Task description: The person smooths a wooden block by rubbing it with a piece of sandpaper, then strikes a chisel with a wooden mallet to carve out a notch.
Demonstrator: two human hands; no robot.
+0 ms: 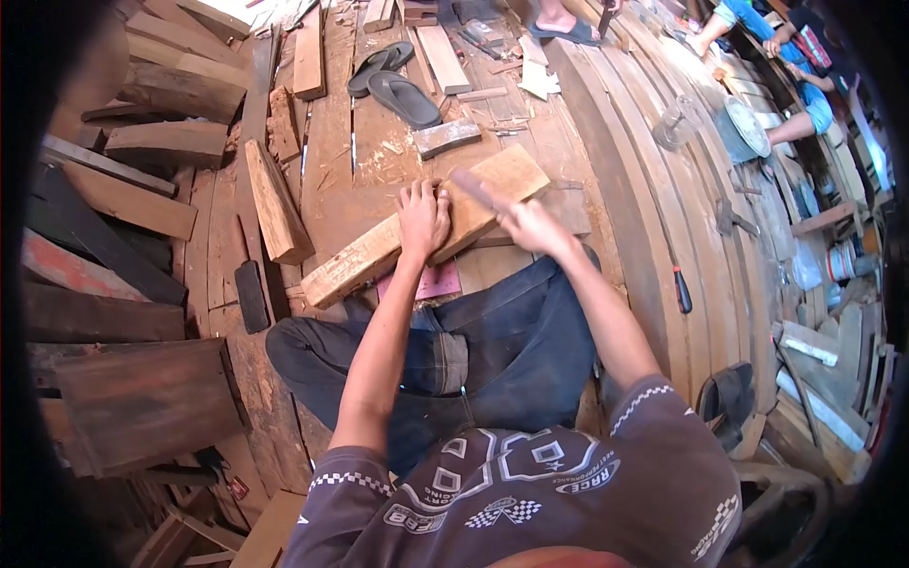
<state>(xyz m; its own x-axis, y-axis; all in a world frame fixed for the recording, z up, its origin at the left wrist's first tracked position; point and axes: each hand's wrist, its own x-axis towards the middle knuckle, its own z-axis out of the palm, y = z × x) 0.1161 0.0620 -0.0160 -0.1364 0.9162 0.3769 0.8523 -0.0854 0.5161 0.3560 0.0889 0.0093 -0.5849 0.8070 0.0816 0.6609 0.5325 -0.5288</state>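
Note:
A thick, light-brown wooden block (355,257) lies slantwise in front of my crossed legs. My left hand (423,220) grips its middle from above, fingers bent over the wood. In my right hand (535,227) is a flat dark bar like a file (472,187), slightly blurred, its far end over the block near my left fingers. My right fingers are closed around its near end, so the handle is hidden. Under the block, a piece of pink paper (426,282) shows in part. Just beyond it lies a short grey-topped block (447,138).
Dark sandals (402,95) lie beyond the block among wood shavings. A dark flat-bladed tool (252,295) is at left beside a wood offcut (275,204). To the right are a screwdriver (682,291), a hammer (734,220) and a glass jar (674,123). Other people sit or stand at upper right.

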